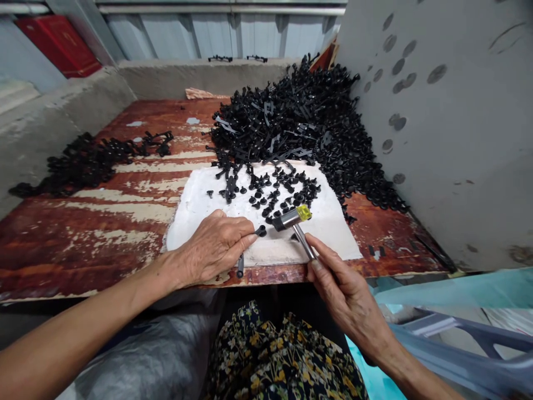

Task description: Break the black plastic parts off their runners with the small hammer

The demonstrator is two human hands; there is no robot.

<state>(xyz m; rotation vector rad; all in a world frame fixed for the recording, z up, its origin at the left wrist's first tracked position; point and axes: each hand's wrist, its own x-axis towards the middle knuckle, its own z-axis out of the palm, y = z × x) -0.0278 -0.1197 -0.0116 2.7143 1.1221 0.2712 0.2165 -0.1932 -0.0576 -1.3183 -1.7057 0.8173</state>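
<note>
The small hammer (pixel 292 218) has a short metal head with a yellow cap on one end and a thin metal shaft; its head hangs just above the white pad (pixel 333 233), near the pad's middle front. The right hand (pixel 345 291) is closed around the lower shaft, thumb laid along it. The left hand (pixel 216 244) lies flat on the pad, fingers nearly straight, their tips pinching a small black plastic piece (pixel 261 230) that sits just left of the hammer head.

The pad rests on a worn wooden board (pixel 83 233), red-brown with pale scuffed streaks, boxed in by grey concrete walls (pixel 449 139) (the right one spotted with dark round marks). Corrugated metal sheeting runs behind.

Loose black pieces (pixel 270 189) are scattered over the far half of the pad, close in front of the hammer. Beyond them rises a large heap of black parts (pixel 308 122) against the right wall; a smaller heap (pixel 83 161) lies well apart on the left. One black rod (pixel 240 265) lies at the board's front edge, under the left fingers. A flowered cloth (pixel 275 361) covers the person's lap.
</note>
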